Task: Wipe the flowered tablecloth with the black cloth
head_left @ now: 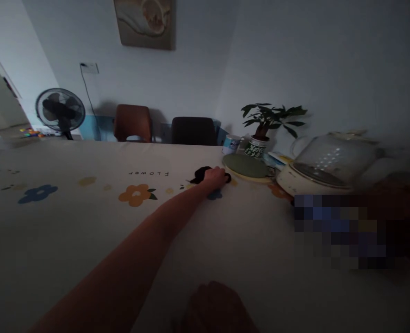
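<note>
Across the table my left arm reaches far forward, and my left hand [214, 175] is closed over a bunched black cloth [201, 174]. Dark parts of the cloth show on both sides of the fingers, and it rests on the flower-printed tablecloth [97, 240]. Close to my body, at the bottom of the view, my right hand [219, 307] is in deep shadow with its fingers curled in. Whatever it may hold is hidden. A round green mat [246, 165] lies just right of my left hand.
On the right stand a cream appliance [309, 182] with a dark lid, a clear glass kettle [344, 150], a potted plant [257, 147] and a can [230, 144]. Two chairs [133, 121] and a fan [61, 110] are beyond the table. A blurred patch covers the right side.
</note>
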Demonstrator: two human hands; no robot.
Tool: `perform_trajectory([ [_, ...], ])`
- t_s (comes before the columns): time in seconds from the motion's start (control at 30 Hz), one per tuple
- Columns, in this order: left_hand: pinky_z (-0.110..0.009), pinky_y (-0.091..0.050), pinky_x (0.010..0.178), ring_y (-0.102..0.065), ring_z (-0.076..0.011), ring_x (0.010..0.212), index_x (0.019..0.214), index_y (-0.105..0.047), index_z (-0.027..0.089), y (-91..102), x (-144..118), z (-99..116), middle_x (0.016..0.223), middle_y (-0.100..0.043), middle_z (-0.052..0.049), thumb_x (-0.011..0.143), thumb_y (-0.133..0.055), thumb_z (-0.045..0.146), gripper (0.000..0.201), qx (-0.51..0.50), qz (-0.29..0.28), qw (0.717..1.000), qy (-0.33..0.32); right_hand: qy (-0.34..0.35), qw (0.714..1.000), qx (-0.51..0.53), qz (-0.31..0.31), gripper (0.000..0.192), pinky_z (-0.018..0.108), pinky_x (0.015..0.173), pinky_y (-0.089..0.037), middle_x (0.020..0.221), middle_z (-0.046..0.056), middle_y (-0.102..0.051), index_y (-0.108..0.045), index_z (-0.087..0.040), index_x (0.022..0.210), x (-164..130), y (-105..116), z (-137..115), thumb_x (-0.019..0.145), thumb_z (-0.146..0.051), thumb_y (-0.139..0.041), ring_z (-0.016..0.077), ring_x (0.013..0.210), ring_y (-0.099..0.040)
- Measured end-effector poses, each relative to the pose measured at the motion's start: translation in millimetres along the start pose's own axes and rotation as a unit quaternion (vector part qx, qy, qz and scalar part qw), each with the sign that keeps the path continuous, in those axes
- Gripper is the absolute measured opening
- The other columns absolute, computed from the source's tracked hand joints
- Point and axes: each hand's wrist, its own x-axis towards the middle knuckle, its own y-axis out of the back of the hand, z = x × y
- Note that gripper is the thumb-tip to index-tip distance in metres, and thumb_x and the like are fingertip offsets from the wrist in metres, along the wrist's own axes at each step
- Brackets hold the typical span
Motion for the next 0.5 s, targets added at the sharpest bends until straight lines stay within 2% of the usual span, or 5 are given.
perform_trajectory([
  [0.07,-0.046,-0.049,0.099,-0.059,-0.0237,0.113,0.121,-0.06,0.014,-0.7,-13.0,8.2,0.125,-0.061,-0.012,0.099,-0.049,0.044,0.039,0.001,-0.01,0.999,-0.033,-0.032,0.999,0.007,0.036,0.034,0.032,0.049,-0.017,0.044,-0.004,-0.04,-0.037,-0.022,0.056,3.0,-1.6,-0.2,0.088,-0.012,-0.043,0.012,0.044,-0.033],
  [0.13,-0.044,-0.049,0.097,-0.06,-0.0242,0.112,0.12,-0.061,0.014,2.8,-30.1,8.2,0.123,-0.062,-0.013,0.099,-0.047,0.043,0.039,0.004,-0.021,0.998,-0.058,-0.061,0.997,0.008,0.048,0.037,0.035,0.049,-0.013,0.043,-0.003,-0.04,-0.037,-0.022,0.053,5.3,-2.4,1.2,0.089,-0.011,-0.036,0.0132,0.042,-0.03],
  [0.33,-0.033,-0.048,0.09,-0.061,-0.0227,0.109,0.12,-0.064,0.021,23.6,-102.6,-7.6,0.122,-0.062,-0.009,0.095,-0.05,0.04,0.034,0.009,-0.035,0.993,-0.111,-0.067,0.994,0.009,0.09,0.044,0.033,0.05,-0.019,0.048,-0.003,-0.046,-0.047,-0.02,0.055,7.5,-0.4,10.0,0.097,-0.017,-0.033,0.0103,0.046,-0.036],
  [0.4,-0.032,-0.048,0.088,-0.061,-0.0221,0.108,0.117,-0.066,0.024,31.5,-127.6,-12.9,0.118,-0.062,-0.007,0.093,-0.053,0.042,0.033,0.01,-0.036,0.993,-0.116,-0.068,0.992,0.006,0.102,0.045,0.032,0.051,-0.02,0.049,-0.003,-0.046,-0.047,-0.02,0.056,7.6,-1.8,11.2,0.098,-0.018,-0.033,0.0097,0.046,-0.035],
  [0.5,-0.038,-0.045,0.097,-0.059,-0.0251,0.108,0.099,-0.072,0.022,40.9,-154.7,-18.4,0.11,-0.063,-0.008,0.092,-0.052,0.05,0.035,0.02,-0.022,0.995,-0.092,-0.066,0.991,-0.006,0.118,0.045,0.031,0.051,-0.019,0.048,-0.003,-0.045,-0.045,-0.02,0.056,7.6,-6.2,12.0,0.099,-0.02,-0.033,0.0095,0.046,-0.034],
])
